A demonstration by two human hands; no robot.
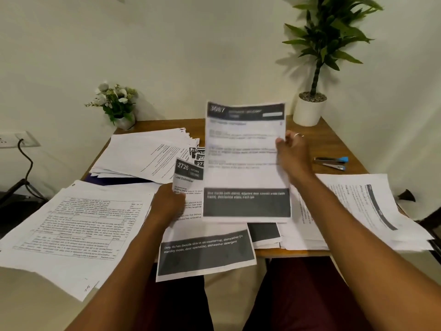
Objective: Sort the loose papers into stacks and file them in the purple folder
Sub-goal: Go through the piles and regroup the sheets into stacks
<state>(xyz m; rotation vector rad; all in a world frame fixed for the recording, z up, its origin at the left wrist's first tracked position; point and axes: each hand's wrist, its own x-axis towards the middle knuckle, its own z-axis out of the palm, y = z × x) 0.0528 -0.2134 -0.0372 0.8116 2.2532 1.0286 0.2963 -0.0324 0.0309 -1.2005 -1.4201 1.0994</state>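
Brown wooden table point(334, 142) set against a cream wall; at its far left corner a small pale pot of white flowers with green leaves point(115, 101), at its far right corner a tall green leafy plant in a round white pot point(309, 111). Silver metal stapler with a blue end point(331, 162) lies on bare wood towards the right edge. White wall socket point(20, 139) at left, black cable point(26, 161) hanging from it.

The table point(329, 144) is brown wood, smooth and matt. The loose papers point(78, 223) are thin white paper, not shiny. At 3 o'clock the stapler point(330, 162) is shiny metal with a blue plastic end. The purple folder point(114, 181) at 9 o'clock may be plastic
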